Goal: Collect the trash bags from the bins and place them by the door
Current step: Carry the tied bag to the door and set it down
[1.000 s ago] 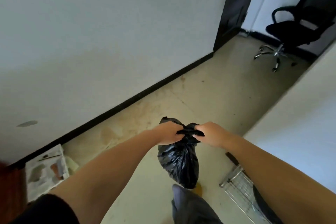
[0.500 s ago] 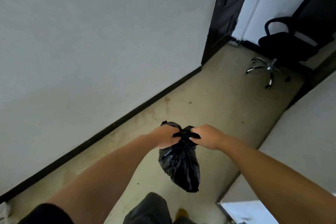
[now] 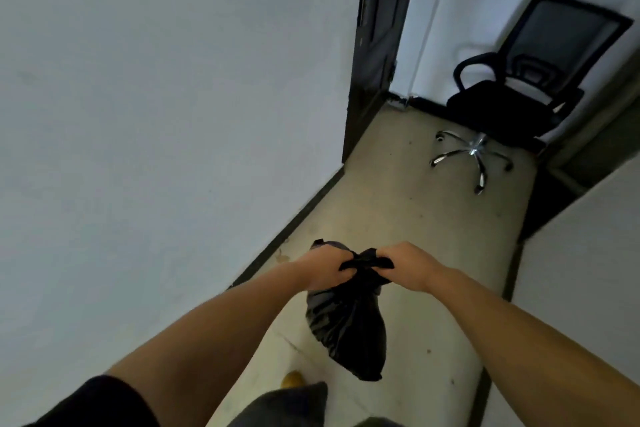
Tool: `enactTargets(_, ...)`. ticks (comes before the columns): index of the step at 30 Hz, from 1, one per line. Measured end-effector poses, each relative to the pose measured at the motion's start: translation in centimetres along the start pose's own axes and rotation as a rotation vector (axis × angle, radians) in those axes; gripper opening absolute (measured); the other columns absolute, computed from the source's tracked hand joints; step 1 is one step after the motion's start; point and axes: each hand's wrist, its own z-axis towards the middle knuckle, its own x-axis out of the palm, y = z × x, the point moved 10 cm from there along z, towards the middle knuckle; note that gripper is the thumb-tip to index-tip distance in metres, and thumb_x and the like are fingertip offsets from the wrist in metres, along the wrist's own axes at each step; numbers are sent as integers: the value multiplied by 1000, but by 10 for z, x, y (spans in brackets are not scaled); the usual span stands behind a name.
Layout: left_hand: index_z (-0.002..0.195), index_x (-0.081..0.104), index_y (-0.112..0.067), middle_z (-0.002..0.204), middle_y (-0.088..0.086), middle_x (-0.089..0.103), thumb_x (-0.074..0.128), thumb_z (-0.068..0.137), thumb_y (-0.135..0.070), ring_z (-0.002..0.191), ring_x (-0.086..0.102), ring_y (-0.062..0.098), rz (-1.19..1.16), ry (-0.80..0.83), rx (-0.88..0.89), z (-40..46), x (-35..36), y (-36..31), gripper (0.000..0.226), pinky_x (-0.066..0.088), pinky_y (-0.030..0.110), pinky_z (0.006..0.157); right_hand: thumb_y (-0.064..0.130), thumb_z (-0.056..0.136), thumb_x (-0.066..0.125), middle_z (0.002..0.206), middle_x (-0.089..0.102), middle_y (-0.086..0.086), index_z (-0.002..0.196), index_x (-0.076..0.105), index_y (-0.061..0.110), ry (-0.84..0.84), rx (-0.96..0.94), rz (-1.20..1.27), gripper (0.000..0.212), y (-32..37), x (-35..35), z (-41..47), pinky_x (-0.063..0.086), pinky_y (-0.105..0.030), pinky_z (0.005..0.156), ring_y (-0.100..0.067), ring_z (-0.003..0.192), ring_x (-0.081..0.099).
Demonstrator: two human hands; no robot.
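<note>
A filled black trash bag hangs in front of me above the beige floor. My left hand and my right hand both clutch its bunched neck, knuckles facing each other, with a strip of black plastic stretched between them. A dark door stands ahead on the left, at the end of the white wall.
A black office chair on a chrome star base stands ahead on the right, past the door. A white wall runs along the left, another white surface on the right, leaving a narrow floor strip. My dark trouser leg and a yellowish shoe show below the bag.
The view has advanced down the corridor: door and chair are nearer. The wire basket and papers on the floor have dropped out of sight. Both hands keep their hold on the bag.
</note>
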Motion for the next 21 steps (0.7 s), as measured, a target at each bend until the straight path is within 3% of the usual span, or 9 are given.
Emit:
enactTargets(6, 90, 57, -6, 86, 15, 62, 45, 94, -22, 79, 59, 31, 43, 46, 92, 100, -65, 31, 20, 49, 45, 78, 24, 90, 56, 85, 66, -8, 95, 65, 15, -40, 57, 50, 14, -36, -61, 82, 43, -32, 65, -22, 74, 58)
enactTargets(12, 104, 59, -7, 99, 12, 62, 44, 94, -22, 77, 50, 20, 60, 65, 66, 208, -110, 62, 23, 37, 30, 69, 29, 92, 54, 79, 62, -6, 85, 59, 19, 26, 31, 31, 13, -87, -111, 174, 44, -33, 64, -23, 73, 59)
enactTargets(15, 112, 57, -12, 104, 10, 63, 44, 95, -23, 89, 57, 25, 21, 35, 10, 265, -133, 80, 25, 41, 31, 74, 35, 93, 52, 84, 65, -7, 93, 62, 16, 65, -7, 25, 21, -115, -138, 224, 42, -30, 63, -19, 73, 56)
enactTargets(18, 111, 57, -9, 110, 11, 61, 42, 96, -21, 102, 58, 28, -24, 50, -85, 313, -146, 98, 25, 45, 34, 82, 35, 96, 47, 74, 55, 0, 86, 55, 18, 129, -29, 61, 21, -139, -153, 263, 33, -19, 53, -20, 71, 52)
enactTargets(21, 114, 56, -7, 122, 12, 53, 41, 96, -19, 116, 49, 28, -47, 34, -150, 361, -162, 115, 26, 43, 40, 95, 33, 97, 44, 78, 58, -6, 91, 55, 9, 174, -10, 173, 27, -165, -164, 305, 42, -25, 61, -26, 77, 58)
